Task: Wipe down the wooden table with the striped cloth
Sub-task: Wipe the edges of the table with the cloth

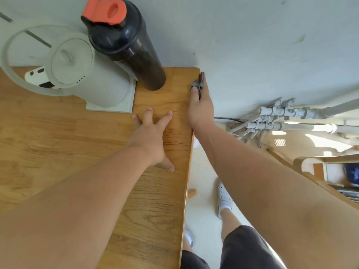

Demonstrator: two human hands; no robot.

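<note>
No legible text, label, brand, number or sign was recorded. A small faint marking on the side of the dark bottle [136, 55] was too blurred to read.

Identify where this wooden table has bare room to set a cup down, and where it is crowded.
Bare: the wide stretch of table before the kettle, left of the left hand; also the near strip between that forearm and the right edge. Crowded: the far corner, with kettle, black bottle, and the right hand gripping the cloth.
</note>
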